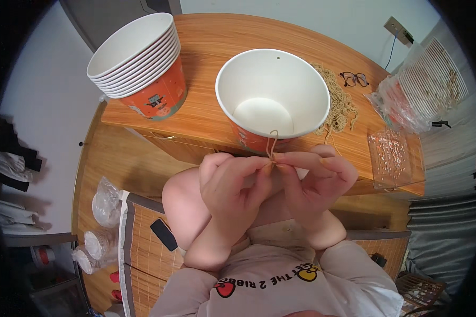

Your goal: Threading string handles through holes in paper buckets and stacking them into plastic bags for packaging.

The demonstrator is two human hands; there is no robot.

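A short loop of tan cord [272, 141] stands up in front of the near rim of a white-lined paper bucket [264, 87]. My left hand [235, 182] pinches the cord between thumb and forefinger. Pressed close beside it, my right hand [314, 177] pinches the cord too, fingertips meeting the left ones. The bucket sits on the wooden table, orange-red outside, with a small hole near its far rim. To its right lies a loose heap of the same tan cord [341, 103], with a strand trailing toward my right hand. The exact knot or crossing at my fingertips is hidden.
On the left of the table [198, 58] stands a stack of nested orange buckets [156, 95]. Eyeglasses [354, 79], a plastic-wrapped stack [426, 84] and a clear tray of small beads [394, 158] are at the right. A phone [164, 234] lies on the mat beside my leg.
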